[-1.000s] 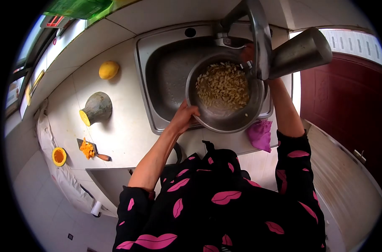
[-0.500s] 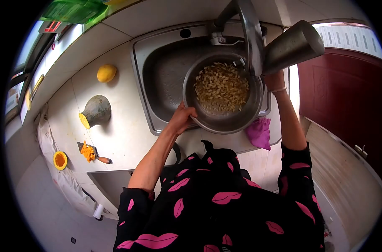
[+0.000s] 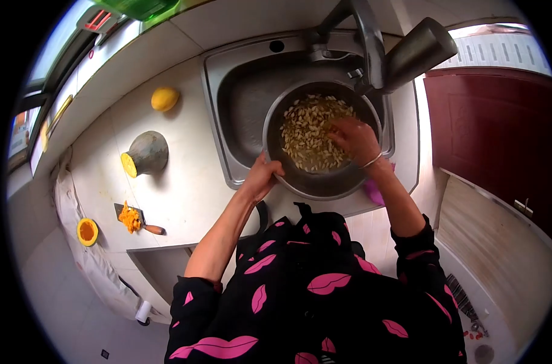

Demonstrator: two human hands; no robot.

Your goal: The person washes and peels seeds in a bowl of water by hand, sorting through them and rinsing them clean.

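Note:
A steel basin (image 3: 276, 159) rests over the front right part of the sink. Pale pumpkin seeds (image 3: 309, 127) lie in water inside it. My left hand (image 3: 262, 177) is closed on the basin's near left rim, thumb on the inside. Down among the seeds at the right is my right hand (image 3: 354, 141), its fingers bent and drawn together; their tips are partly hidden, so what they hold cannot be made out. Above the basin's far right side hangs the faucet (image 3: 373, 57), with a dark metal cylinder (image 3: 424, 51) beside it.
The steel sink (image 3: 242, 136) is set into the white counter (image 3: 188, 200). Left of it are a yellow lemon-like fruit (image 3: 165, 99), a cut pumpkin piece (image 3: 150, 153), and orange pulp (image 3: 129, 218) on a wooden-handled blade (image 3: 154, 230). A purple cloth (image 3: 373, 192) lies right of the basin.
My right hand has come from beside the faucet and metal cylinder down into the basin, among the seeds. My left hand keeps its hold on the rim. The view has shifted slightly.

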